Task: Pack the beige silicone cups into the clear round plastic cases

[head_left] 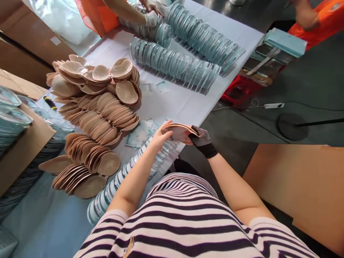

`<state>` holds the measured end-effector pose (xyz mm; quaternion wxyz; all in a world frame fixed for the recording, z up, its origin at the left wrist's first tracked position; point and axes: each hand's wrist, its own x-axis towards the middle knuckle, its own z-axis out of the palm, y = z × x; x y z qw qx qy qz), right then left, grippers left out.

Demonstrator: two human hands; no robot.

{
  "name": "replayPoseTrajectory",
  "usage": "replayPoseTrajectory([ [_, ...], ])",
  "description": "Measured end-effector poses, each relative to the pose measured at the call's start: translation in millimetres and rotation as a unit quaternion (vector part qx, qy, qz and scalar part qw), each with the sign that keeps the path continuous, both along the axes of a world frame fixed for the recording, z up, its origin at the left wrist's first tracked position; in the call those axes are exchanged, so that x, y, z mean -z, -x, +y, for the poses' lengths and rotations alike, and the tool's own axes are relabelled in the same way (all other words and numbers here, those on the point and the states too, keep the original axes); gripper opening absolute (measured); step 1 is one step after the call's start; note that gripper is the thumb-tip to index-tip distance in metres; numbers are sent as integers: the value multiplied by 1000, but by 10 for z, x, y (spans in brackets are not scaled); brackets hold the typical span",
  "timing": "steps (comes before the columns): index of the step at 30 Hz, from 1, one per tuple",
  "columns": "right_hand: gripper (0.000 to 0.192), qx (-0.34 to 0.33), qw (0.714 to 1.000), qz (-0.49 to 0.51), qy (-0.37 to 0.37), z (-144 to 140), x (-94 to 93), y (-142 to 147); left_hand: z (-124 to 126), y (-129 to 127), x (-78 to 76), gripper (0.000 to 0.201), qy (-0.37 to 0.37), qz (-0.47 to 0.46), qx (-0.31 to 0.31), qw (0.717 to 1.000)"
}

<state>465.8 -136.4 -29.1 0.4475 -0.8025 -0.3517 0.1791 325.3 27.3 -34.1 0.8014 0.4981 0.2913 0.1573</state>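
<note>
My left hand (161,135) is bare and pinches one end of a beige adhesive bra (179,126), held just past the table's front edge. On its other end closes my right hand (201,139), in a black glove with white dots. A pale sheet with printed lettering (177,136) shows just beneath the bra, between both hands. To the left lie piles of beige bra cups (107,116), nested in rows. Printed cards (142,132) are spread on the white table (172,104) beside my left hand. Under my left forearm runs a row of clear plastic shells (115,190).
More nested clear shells (177,64) lie in rows across the table. A co-worker's gloved hand (151,18) touches shells at the back. Another person's orange garment (322,21) shows at the right, near a red stool (239,89). Cardboard boxes (301,186) stand around; a yellow-black tool (50,103) lies left.
</note>
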Motion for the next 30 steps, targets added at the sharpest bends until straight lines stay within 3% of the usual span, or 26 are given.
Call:
replayPoseTrajectory([
  [3,36,95,994,-62,-9,-82,8,-82,69,13,130,28,-191,38,4,981],
  [6,37,176,978,-110,-25,-217,74,-13,157,-10,266,11,-430,104,124,888],
  [8,39,190,973,-127,-21,-310,153,115,187,-36,337,16,-517,113,192,826],
  [10,39,183,972,-145,-8,-379,245,256,183,-57,391,25,-564,100,222,789],
  [12,39,178,971,-158,11,-406,327,357,154,-68,430,33,-583,85,235,773],
  [17,41,181,971,-154,40,-309,422,388,54,-77,482,47,-587,121,228,767],
  [20,41,157,971,-173,51,-222,446,415,43,-94,526,40,-572,117,212,784],
  [25,44,57,973,-196,113,-273,570,618,128,-146,660,33,-536,87,207,814],
  [30,47,38,965,-224,133,-451,741,672,160,-180,675,29,-559,87,260,782],
])
